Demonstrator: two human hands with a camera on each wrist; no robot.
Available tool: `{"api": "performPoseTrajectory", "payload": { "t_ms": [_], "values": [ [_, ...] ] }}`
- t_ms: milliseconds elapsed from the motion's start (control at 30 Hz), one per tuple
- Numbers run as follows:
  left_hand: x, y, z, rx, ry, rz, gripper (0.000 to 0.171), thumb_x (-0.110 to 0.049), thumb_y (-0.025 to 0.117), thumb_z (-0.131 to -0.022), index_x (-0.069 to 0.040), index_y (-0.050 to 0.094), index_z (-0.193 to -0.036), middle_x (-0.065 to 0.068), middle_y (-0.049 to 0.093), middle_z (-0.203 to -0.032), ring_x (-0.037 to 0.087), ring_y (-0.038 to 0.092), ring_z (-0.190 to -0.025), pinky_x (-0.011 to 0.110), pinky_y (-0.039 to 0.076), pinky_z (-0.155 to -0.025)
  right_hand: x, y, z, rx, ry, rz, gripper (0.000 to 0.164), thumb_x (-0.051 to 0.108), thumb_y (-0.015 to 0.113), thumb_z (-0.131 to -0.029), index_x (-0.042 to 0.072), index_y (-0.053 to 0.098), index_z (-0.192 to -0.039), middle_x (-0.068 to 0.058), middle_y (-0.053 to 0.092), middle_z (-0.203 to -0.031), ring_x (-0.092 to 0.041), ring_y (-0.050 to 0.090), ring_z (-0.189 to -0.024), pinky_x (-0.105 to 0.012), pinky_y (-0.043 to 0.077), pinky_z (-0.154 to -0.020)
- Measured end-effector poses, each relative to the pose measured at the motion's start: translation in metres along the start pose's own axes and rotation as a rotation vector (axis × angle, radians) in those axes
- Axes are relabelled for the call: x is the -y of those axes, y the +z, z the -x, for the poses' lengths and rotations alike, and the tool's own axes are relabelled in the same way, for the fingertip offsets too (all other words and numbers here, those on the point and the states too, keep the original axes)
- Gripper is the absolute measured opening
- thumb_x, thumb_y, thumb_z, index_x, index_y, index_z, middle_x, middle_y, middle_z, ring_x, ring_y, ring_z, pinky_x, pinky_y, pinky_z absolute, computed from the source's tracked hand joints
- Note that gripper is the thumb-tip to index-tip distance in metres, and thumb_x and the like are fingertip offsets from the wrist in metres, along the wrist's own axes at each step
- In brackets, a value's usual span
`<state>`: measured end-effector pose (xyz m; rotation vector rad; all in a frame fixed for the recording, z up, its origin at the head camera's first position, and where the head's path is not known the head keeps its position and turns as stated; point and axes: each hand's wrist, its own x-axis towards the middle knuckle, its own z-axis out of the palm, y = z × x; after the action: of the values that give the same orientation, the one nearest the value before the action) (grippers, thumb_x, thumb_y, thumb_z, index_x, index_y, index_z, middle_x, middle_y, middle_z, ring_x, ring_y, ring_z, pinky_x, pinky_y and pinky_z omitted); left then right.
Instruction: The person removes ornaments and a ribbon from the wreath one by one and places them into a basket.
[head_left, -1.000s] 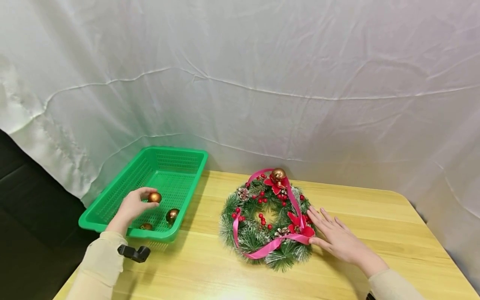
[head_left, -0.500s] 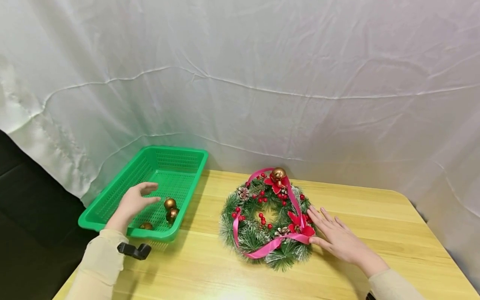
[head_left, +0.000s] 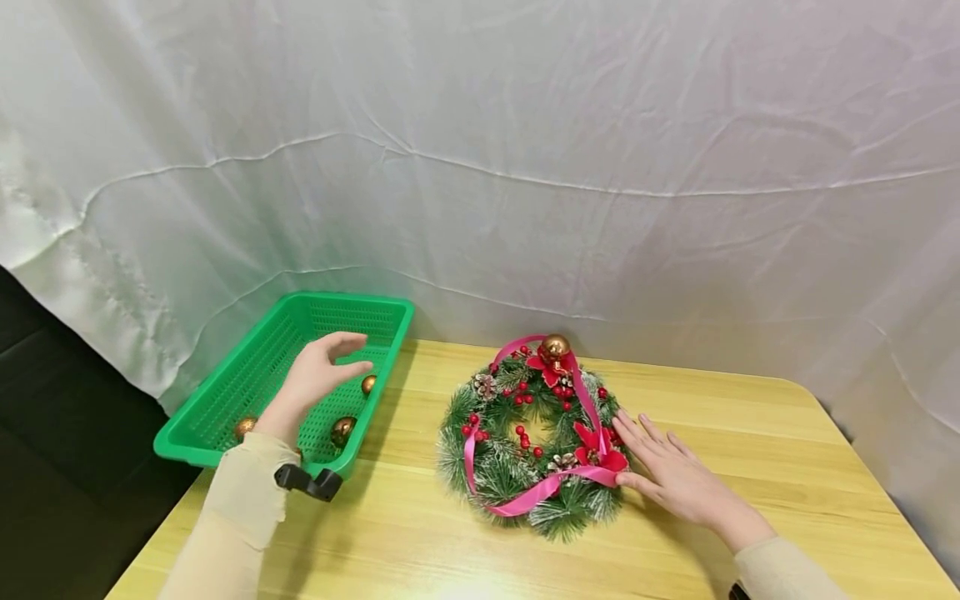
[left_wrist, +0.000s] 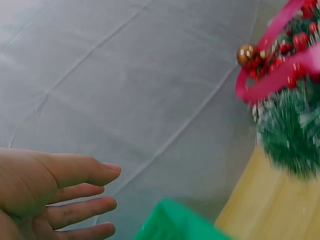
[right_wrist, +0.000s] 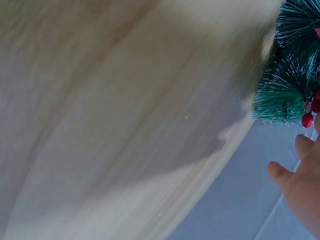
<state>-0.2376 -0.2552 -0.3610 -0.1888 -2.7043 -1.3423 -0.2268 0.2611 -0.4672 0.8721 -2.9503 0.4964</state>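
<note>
My left hand (head_left: 318, 375) hangs over the green basket (head_left: 283, 333), fingers apart and nothing between them. In the left wrist view its thumb and fingers (left_wrist: 82, 212) reach forward, loosely extended. Inside the basket lie shiny copper-coloured ball ornaments: one (head_left: 368, 384) by the right wall, another (head_left: 342, 431) nearer the front, a third (head_left: 244, 427) at the left. My right hand (head_left: 675, 479) lies flat with straight fingers touching the right edge of a green wreath (head_left: 504, 482). The wreath bears pink ribbon (head_left: 528, 502), red flowers, berries, pine cones and a copper ball ornament (head_left: 554, 348) at its top.
The wooden table (head_left: 405, 542) carries both the basket at left and the wreath in the middle. A pale cloth (head_left: 480, 233) hangs behind the table's far edge. Something black (head_left: 75, 433) lies beyond the left side.
My left hand let go of a ball ornament into the basket, then moved right and slightly away from me. The balls have rolled apart. My right hand stays at the wreath.
</note>
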Motion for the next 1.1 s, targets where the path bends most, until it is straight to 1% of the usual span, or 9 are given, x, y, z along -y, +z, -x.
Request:
{"api": "performPoseTrajectory", "payload": {
  "t_ms": [133, 300, 400, 500, 600, 733, 867, 967, 1100],
  "values": [
    [-0.018, 0.013, -0.013, 0.016, 0.021, 0.032, 0.051, -0.021, 0.068, -0.090, -0.005, 0.051, -0.135, 0.017, 0.051, -0.137, 0.034, 0.044, -0.128, 0.053, 0.038, -0.101, -0.001, 0.001, 0.000, 0.001, 0.001, 0.003, 0.075, 0.051, 0.050, -0.095, 0.019, 0.018, -0.154, 0.000, 0.011, -0.159, -0.033, 0.008, -0.143, -0.063, 0.011, -0.109],
    [-0.042, 0.033, -0.027, 0.030, 0.045, 0.077, 0.050, -0.021, 0.069, -0.089, -0.007, 0.052, -0.135, 0.014, 0.052, -0.136, 0.032, 0.045, -0.128, 0.050, 0.038, -0.103, 0.000, 0.001, 0.001, -0.002, 0.004, -0.005, 0.074, 0.050, 0.050, -0.095, 0.018, 0.018, -0.154, 0.002, 0.009, -0.159, -0.034, 0.008, -0.143, -0.062, 0.009, -0.110],
    [-0.055, 0.046, -0.035, 0.041, 0.068, 0.102, 0.049, -0.020, 0.071, -0.088, -0.006, 0.054, -0.133, 0.014, 0.054, -0.135, 0.031, 0.047, -0.126, 0.049, 0.039, -0.103, 0.000, 0.001, 0.001, -0.001, 0.009, -0.013, 0.074, 0.051, 0.050, -0.095, 0.019, 0.018, -0.154, 0.002, 0.008, -0.159, -0.033, 0.007, -0.143, -0.062, 0.009, -0.110],
    [-0.066, 0.061, -0.045, 0.054, 0.096, 0.098, 0.049, -0.018, 0.072, -0.086, -0.005, 0.056, -0.130, 0.014, 0.056, -0.132, 0.031, 0.050, -0.122, 0.048, 0.041, -0.101, 0.000, 0.000, 0.001, -0.001, 0.007, -0.015, 0.074, 0.050, 0.050, -0.095, 0.018, 0.018, -0.154, 0.001, 0.009, -0.159, -0.034, 0.007, -0.143, -0.062, 0.009, -0.110],
    [-0.076, 0.078, -0.055, 0.078, 0.101, 0.115, 0.048, -0.016, 0.073, -0.085, -0.006, 0.057, -0.129, 0.014, 0.057, -0.131, 0.030, 0.052, -0.120, 0.045, 0.043, -0.100, 0.000, -0.001, 0.000, -0.005, 0.004, -0.010, 0.074, 0.050, 0.050, -0.095, 0.018, 0.018, -0.154, -0.001, 0.010, -0.159, -0.034, 0.007, -0.143, -0.063, 0.010, -0.109],
    [-0.083, 0.103, -0.065, 0.100, 0.113, 0.184, 0.046, -0.016, 0.074, -0.084, -0.008, 0.059, -0.127, 0.011, 0.060, -0.127, 0.027, 0.055, -0.117, 0.042, 0.044, -0.098, 0.001, -0.003, -0.001, -0.005, 0.002, -0.008, 0.075, 0.050, 0.051, -0.095, 0.017, 0.019, -0.154, -0.001, 0.011, -0.159, -0.035, 0.008, -0.143, -0.064, 0.011, -0.109],
    [-0.086, 0.125, -0.073, 0.103, 0.166, 0.272, 0.042, -0.015, 0.073, -0.085, -0.006, 0.060, -0.125, 0.013, 0.061, -0.124, 0.027, 0.058, -0.112, 0.039, 0.046, -0.096, 0.001, -0.003, 0.000, -0.002, -0.003, -0.005, 0.075, 0.051, 0.051, -0.094, 0.017, 0.020, -0.154, 0.000, 0.011, -0.159, -0.035, 0.009, -0.143, -0.065, 0.011, -0.108],
    [-0.087, 0.139, -0.078, 0.097, 0.202, 0.328, 0.041, -0.012, 0.072, -0.086, -0.003, 0.060, -0.125, 0.015, 0.061, -0.124, 0.030, 0.058, -0.110, 0.038, 0.046, -0.096, 0.001, -0.002, 0.001, -0.003, -0.002, -0.002, 0.075, 0.051, 0.051, -0.094, 0.018, 0.020, -0.154, 0.000, 0.012, -0.159, -0.034, 0.009, -0.143, -0.065, 0.011, -0.108],
    [-0.090, 0.154, -0.085, 0.078, 0.223, 0.377, 0.041, -0.009, 0.071, -0.086, -0.001, 0.059, -0.125, 0.016, 0.062, -0.122, 0.035, 0.058, -0.111, 0.039, 0.045, -0.097, 0.001, -0.001, 0.001, -0.005, 0.002, -0.006, 0.075, 0.052, 0.050, -0.094, 0.020, 0.020, -0.154, 0.000, 0.012, -0.159, -0.034, 0.009, -0.143, -0.064, 0.011, -0.109]
  ]
}}
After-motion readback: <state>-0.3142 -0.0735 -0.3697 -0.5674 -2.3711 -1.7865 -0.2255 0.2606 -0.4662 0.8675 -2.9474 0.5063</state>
